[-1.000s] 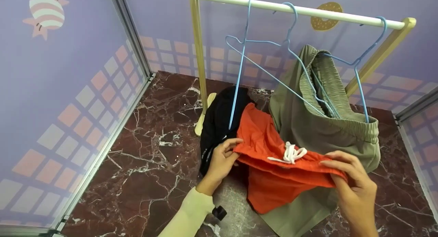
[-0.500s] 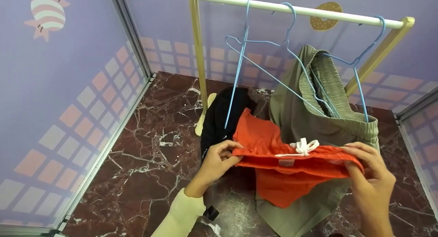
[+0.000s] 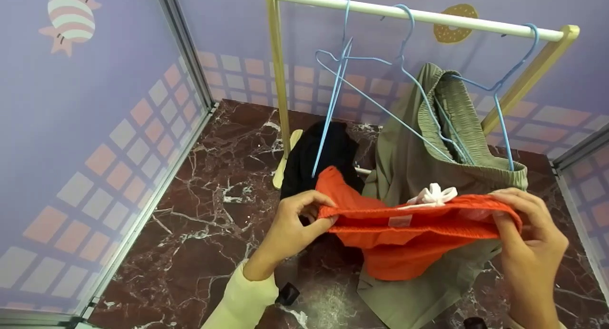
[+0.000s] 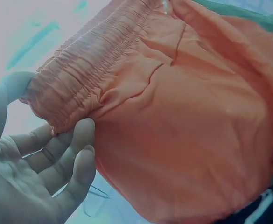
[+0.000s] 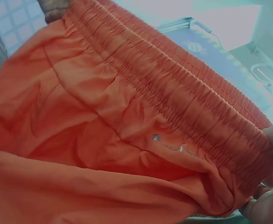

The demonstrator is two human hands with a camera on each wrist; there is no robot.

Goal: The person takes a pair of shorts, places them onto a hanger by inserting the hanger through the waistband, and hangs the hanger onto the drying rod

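A pair of orange-red shorts [image 3: 399, 260] is stretched sideways between both hands, elastic waistband uppermost. At the waistband's left end my left hand [image 3: 290, 229] pinches the fabric between thumb and fingers. My right hand [image 3: 533, 243] grips the other end, its thumb inside the opening. A white drawstring bow [image 3: 435, 195] sits on the far side of the waistband, and a pale label [image 3: 400, 220] shows inside. In the left wrist view, gathered elastic [image 4: 89, 65] runs away from the pinching fingers. Just beyond the shorts, a blue wire hanger [image 3: 328, 122] hangs edge-on.
A clothes rack with a white rail [image 3: 428, 17] stands behind. Another blue hanger [image 3: 407, 39] hangs bare mid-rail. Olive trousers [image 3: 404, 153] hang at the right, reaching down behind the shorts. A black garment [image 3: 314, 148] hangs low at the left. Patterned walls [image 3: 119, 72] enclose the marbled floor [image 3: 200, 253].
Both hands have spread apart, the right one moving right and slightly up, drawing the waistband straighter. The label has come into view. The leftmost hanger has turned slightly.
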